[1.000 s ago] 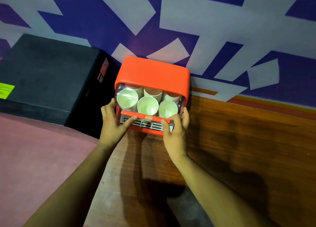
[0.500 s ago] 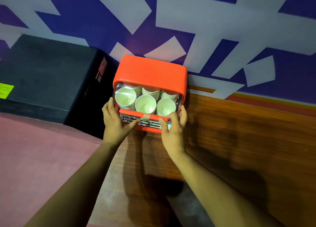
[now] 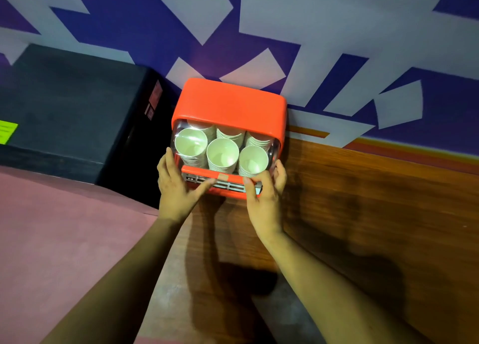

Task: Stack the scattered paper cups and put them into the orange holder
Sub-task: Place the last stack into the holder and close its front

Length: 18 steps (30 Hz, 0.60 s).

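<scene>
The orange holder stands on a wooden counter against the patterned wall. Behind its clear front cover are several stacks of white paper cups, in a front row of three with more behind. My left hand grips the holder's front left corner, fingers up the side and thumb across the grey grille. At the front right corner my right hand holds on, its thumb on the grille and its fingers curled round the side. I see no loose cups.
A large black box with a green label sits just left of the holder. The wooden counter stretches to the right, and a pink surface lies at the lower left. A purple and white wall closes off the back.
My right thumb has slid from the orange front bar down onto the grille. Both hands stay at the holder's front corners and the holder has hardly moved.
</scene>
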Available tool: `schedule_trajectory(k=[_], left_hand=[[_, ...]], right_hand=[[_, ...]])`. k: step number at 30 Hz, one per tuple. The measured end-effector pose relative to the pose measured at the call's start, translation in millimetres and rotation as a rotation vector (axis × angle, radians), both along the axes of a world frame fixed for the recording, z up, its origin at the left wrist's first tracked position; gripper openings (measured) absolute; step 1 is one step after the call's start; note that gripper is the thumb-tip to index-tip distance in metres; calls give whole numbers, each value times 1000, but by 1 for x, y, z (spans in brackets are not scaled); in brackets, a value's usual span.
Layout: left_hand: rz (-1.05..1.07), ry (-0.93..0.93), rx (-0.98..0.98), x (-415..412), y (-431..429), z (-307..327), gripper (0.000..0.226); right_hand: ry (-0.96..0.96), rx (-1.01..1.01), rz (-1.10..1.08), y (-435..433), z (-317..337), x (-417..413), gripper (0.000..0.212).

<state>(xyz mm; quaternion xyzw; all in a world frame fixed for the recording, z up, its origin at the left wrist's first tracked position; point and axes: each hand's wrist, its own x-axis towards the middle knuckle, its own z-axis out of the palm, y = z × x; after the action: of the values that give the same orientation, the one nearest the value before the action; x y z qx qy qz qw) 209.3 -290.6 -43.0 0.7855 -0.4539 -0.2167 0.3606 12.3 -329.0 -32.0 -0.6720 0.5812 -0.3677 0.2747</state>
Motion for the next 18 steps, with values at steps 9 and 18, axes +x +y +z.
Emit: schedule_trajectory(k=[9,18], left_hand=[[-2,79,49,6,7,0,120],[22,98,77,6,16,-14,112]], right_hand=[[-128,328,-151,1,1,-2,99],[123,356,-128,7,-26,4,107]])
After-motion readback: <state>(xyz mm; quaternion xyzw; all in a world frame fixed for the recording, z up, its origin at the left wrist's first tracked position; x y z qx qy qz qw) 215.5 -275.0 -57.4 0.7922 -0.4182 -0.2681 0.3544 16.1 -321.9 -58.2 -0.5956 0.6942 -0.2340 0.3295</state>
